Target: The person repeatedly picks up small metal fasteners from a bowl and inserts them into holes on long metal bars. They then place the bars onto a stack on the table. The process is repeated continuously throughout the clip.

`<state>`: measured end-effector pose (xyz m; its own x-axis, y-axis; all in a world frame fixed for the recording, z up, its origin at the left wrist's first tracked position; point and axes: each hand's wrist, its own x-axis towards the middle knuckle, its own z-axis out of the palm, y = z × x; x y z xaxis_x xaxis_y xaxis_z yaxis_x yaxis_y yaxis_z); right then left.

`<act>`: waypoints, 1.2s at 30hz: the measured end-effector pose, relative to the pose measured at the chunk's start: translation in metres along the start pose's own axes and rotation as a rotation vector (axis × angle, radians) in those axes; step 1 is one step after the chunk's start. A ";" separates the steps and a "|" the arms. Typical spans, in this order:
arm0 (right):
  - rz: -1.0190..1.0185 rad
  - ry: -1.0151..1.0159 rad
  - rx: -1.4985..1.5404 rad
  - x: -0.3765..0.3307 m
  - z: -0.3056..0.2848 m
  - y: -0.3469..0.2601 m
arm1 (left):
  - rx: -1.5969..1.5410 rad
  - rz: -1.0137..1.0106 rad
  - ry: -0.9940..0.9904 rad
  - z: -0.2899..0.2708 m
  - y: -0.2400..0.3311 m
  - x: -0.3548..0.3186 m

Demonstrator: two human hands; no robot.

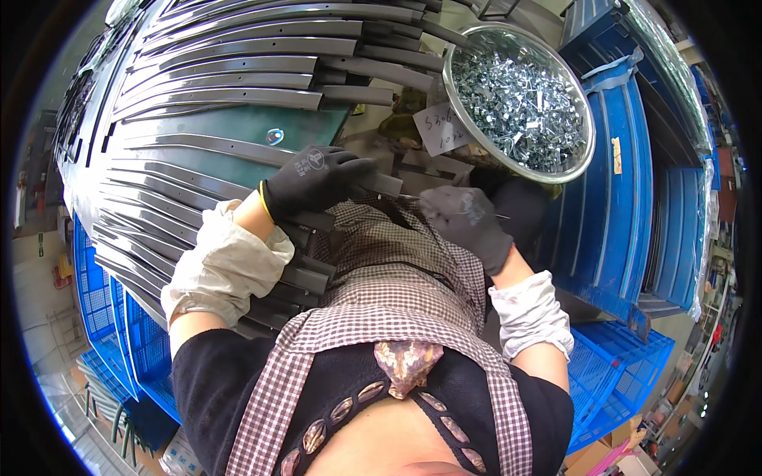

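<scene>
My left hand (pixel 317 176), in a black glove, is closed over the end of a long dark grey strip (pixel 226 151) that reaches in from the left. The strip's tip (pixel 386 185) pokes out past my fingers. Facing it is my right hand (pixel 464 218), in a grey-black glove, its fingers curled together and slightly blurred. A thin metal piece (pixel 502 216) sticks out beside this hand, and a slim bit shows at the fingertips toward the strip's end. Its kind is hidden by the glove.
Many similar strips (pixel 238 49) lie in rows on a green-topped table (pixel 238 119). A large clear-rimmed bowl (pixel 591 131) of small shiny metal clips (pixel 520 103) stands front right, with a marked paper (pixel 440 129) beside it. Blue bins (pixel 611 190) and crates (pixel 619 365) flank me.
</scene>
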<state>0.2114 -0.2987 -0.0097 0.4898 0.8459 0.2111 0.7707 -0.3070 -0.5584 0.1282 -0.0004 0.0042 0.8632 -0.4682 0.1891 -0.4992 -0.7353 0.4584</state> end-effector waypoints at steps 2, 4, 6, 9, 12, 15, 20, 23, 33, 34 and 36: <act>0.011 0.085 0.066 -0.012 -0.013 0.017 | 0.015 -0.002 -0.012 -0.002 0.001 0.000; 0.125 0.108 -0.067 -0.020 -0.031 0.031 | 0.090 0.052 -0.037 0.003 -0.005 -0.003; 0.202 0.157 -0.147 -0.020 -0.046 0.039 | 0.116 0.115 -0.035 0.003 -0.007 -0.003; 0.372 0.178 -0.096 -0.010 -0.065 0.051 | 0.074 0.169 -0.023 -0.004 0.006 -0.007; 0.417 0.221 -0.271 -0.001 -0.076 0.089 | -0.026 0.101 -0.124 -0.024 0.036 -0.023; 0.431 0.187 -0.419 0.020 -0.077 0.109 | -0.236 -0.064 -0.266 -0.041 0.061 -0.050; 0.446 -0.033 -0.616 0.027 -0.064 0.141 | -0.407 -0.199 -0.310 -0.075 0.051 -0.071; 0.513 -0.090 -0.652 0.024 -0.068 0.148 | -0.113 -0.302 -0.002 -0.081 0.003 -0.071; 0.457 0.328 -0.322 0.011 -0.086 0.150 | 0.445 -0.296 0.295 -0.060 -0.087 -0.051; 0.435 0.375 -0.280 0.012 -0.087 0.150 | 0.440 -0.238 0.276 -0.054 -0.079 -0.047; 0.545 0.400 -0.029 0.022 -0.091 0.140 | 0.360 -0.169 0.201 -0.041 -0.057 -0.041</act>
<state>0.3671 -0.3624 -0.0104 0.9205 0.3419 0.1892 0.3785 -0.6603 -0.6487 0.1247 0.0805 0.0056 0.9145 -0.2482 0.3194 -0.3137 -0.9337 0.1724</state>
